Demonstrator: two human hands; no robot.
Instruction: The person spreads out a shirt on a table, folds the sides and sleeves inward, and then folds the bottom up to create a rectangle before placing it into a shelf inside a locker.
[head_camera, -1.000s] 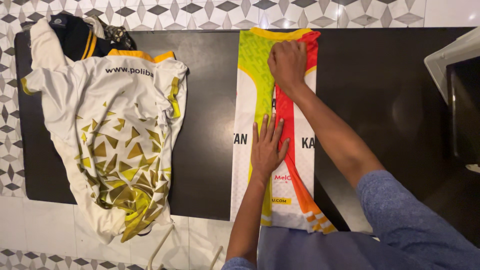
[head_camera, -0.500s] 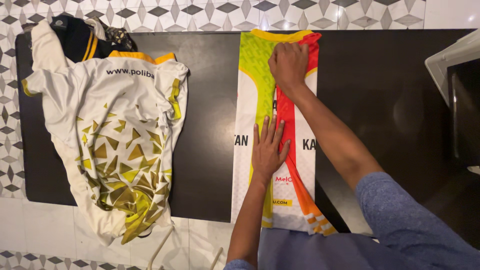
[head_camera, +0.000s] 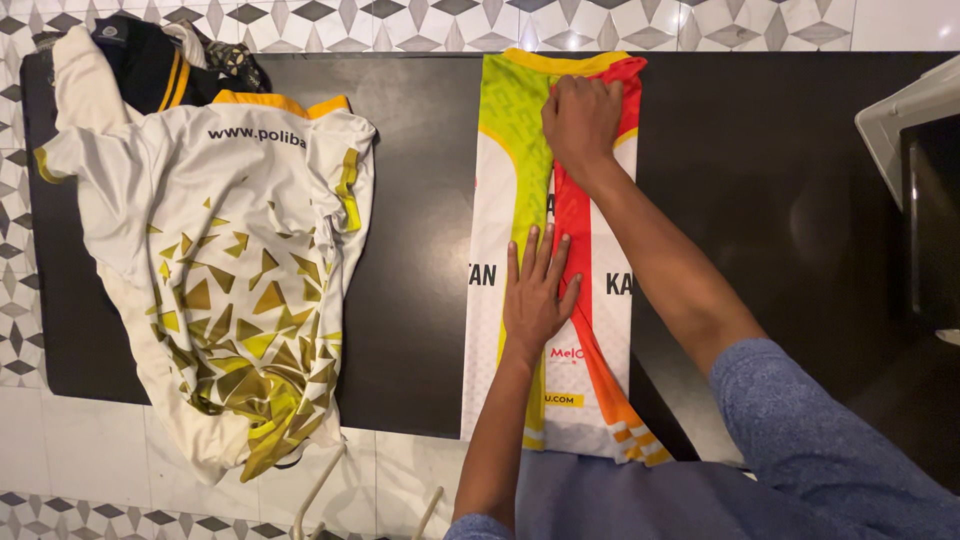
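A long folded jersey (head_camera: 520, 170), white with green, yellow, red and orange panels, lies lengthwise on the black table (head_camera: 420, 250). My left hand (head_camera: 538, 292) lies flat on its middle, fingers spread. My right hand (head_camera: 582, 122) presses down on its far end near the yellow collar edge, fingers curled on the cloth. Neither hand lifts the fabric.
A white jersey (head_camera: 225, 270) with gold triangle pattern lies spread at the table's left. Behind it sits a dark garment (head_camera: 150, 65) with yellow stripes. A white box-like object (head_camera: 905, 110) stands at the right edge. Patterned tile floor surrounds the table.
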